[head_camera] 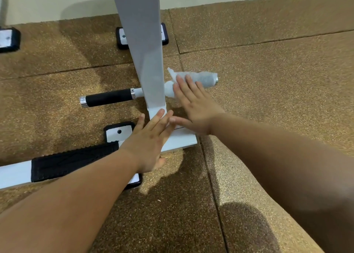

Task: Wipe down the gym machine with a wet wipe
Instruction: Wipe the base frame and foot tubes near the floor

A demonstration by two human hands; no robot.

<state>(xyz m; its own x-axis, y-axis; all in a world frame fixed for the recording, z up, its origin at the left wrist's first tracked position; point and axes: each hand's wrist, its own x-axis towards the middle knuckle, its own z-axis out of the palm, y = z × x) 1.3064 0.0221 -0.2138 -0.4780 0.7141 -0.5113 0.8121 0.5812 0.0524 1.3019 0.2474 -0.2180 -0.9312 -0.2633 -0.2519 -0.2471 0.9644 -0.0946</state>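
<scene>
one head view looks steeply down from close above the gym machine [145, 61].

White wet wipe [188, 76] draped over machine's right handle [207, 79].

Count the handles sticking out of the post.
2: a black handle left of the post; a second handle right of it, draped with the wet wipe under the right hand.
</scene>
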